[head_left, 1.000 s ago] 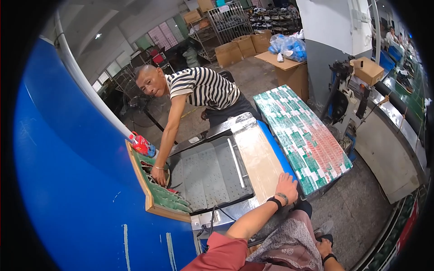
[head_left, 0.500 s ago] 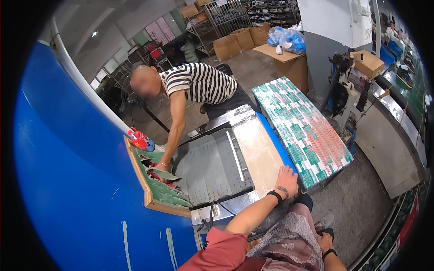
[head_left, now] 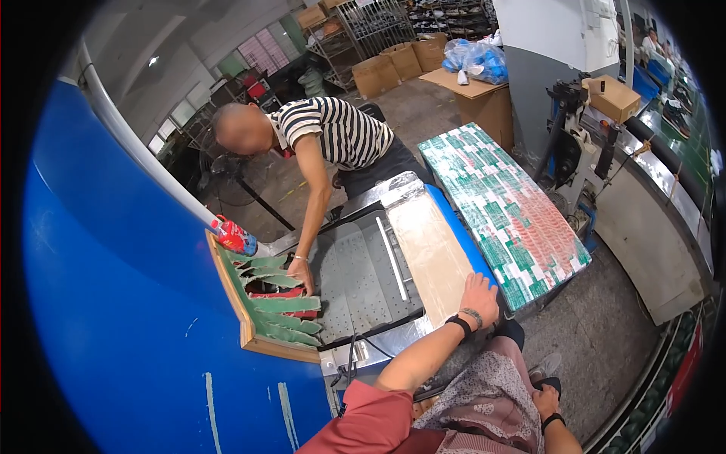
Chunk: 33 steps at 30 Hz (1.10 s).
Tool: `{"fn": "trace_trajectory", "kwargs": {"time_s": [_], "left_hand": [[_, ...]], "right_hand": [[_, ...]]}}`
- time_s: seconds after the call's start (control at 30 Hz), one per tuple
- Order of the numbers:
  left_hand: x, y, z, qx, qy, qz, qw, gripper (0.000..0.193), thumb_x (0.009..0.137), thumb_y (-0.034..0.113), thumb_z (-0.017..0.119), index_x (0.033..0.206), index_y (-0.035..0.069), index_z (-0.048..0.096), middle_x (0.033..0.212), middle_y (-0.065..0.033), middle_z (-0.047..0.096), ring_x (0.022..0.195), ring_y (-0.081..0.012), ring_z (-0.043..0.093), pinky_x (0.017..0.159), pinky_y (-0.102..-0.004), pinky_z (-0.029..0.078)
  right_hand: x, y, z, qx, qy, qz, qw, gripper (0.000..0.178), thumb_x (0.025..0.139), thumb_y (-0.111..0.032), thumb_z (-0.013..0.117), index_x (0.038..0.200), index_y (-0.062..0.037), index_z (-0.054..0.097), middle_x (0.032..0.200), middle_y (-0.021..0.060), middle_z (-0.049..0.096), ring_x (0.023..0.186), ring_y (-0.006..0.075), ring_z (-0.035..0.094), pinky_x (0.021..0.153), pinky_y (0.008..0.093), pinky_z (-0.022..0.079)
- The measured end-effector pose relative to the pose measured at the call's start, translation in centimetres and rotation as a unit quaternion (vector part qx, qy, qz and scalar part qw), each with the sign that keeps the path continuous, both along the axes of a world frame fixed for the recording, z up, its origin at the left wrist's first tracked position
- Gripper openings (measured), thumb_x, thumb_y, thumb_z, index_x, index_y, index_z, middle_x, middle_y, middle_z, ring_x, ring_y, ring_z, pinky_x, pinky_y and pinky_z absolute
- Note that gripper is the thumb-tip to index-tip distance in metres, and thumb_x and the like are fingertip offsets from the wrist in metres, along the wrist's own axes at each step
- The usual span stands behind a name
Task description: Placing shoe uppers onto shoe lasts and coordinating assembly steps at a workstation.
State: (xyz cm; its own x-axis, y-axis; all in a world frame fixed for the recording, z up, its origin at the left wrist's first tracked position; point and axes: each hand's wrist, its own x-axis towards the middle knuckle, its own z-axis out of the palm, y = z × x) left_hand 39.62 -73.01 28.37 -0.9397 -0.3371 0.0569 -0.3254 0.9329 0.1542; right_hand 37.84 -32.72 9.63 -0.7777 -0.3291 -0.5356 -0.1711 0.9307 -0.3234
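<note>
My left hand [head_left: 479, 297] lies with its fingers spread over the blue-edged side of a tan-topped board [head_left: 427, 261], holding nothing. My right hand [head_left: 546, 401] rests low at the right beside my patterned apron [head_left: 484, 386], on something dark that looks like my knee; no object shows in it. Left of the board is a grey dotted conveyor bed [head_left: 352, 280]. At its left end, a co-worker's hand [head_left: 300, 274] touches a red object [head_left: 302, 312], partly hidden by green strips [head_left: 283, 304] hanging in a wood-framed opening [head_left: 246, 329].
A blue machine wall [head_left: 136, 287] fills the left. The co-worker in a striped shirt [head_left: 333, 132] leans over the far side. A red bottle [head_left: 236, 236] stands above the frame. Right of the board is a green-and-white taped table [head_left: 507, 219], with a machine [head_left: 575, 151] beyond.
The co-worker's hand has moved right and the red object now shows more, out between the green strips. My hands have stayed in place.
</note>
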Motion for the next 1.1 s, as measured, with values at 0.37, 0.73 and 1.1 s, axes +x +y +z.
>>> {"fn": "trace_trajectory", "kwargs": {"time_s": [0.37,0.73,1.1], "left_hand": [[-0.2,0.0,-0.5,-0.016,0.023,0.002,1.000,0.035,0.079,0.024,0.063,0.106,0.002,0.069,0.117,-0.0222,0.062,0.129,-0.0395,0.047,0.118,-0.0566,0.025],[-0.1,-0.1,-1.1,-0.013,0.028,-0.006,0.999,0.035,0.078,0.024,0.065,0.105,0.003,0.069,0.116,-0.0226,0.063,0.128,-0.0393,0.048,0.117,-0.0590,0.026],[-0.2,-0.1,-1.0,-0.014,0.038,-0.007,0.999,0.035,0.079,0.022,0.063,0.106,0.001,0.072,0.117,-0.0234,0.063,0.130,-0.0394,0.048,0.119,-0.0570,0.023]], "right_hand": [[0.0,-0.6,1.7,0.015,-0.032,-0.018,0.999,0.058,0.088,-0.034,0.060,0.138,-0.0055,0.061,0.148,0.0187,0.052,0.140,0.0381,0.043,0.114,0.0516,0.037],[0.1,-0.1,1.3,-0.005,-0.012,-0.003,1.000,0.056,0.089,-0.036,0.059,0.138,-0.0075,0.062,0.148,0.0171,0.053,0.139,0.0375,0.044,0.115,0.0492,0.037],[0.3,-0.2,1.5,-0.008,-0.011,-0.019,1.000,0.054,0.089,-0.035,0.058,0.136,-0.0087,0.062,0.147,0.0157,0.054,0.138,0.0372,0.045,0.114,0.0510,0.038]]}}
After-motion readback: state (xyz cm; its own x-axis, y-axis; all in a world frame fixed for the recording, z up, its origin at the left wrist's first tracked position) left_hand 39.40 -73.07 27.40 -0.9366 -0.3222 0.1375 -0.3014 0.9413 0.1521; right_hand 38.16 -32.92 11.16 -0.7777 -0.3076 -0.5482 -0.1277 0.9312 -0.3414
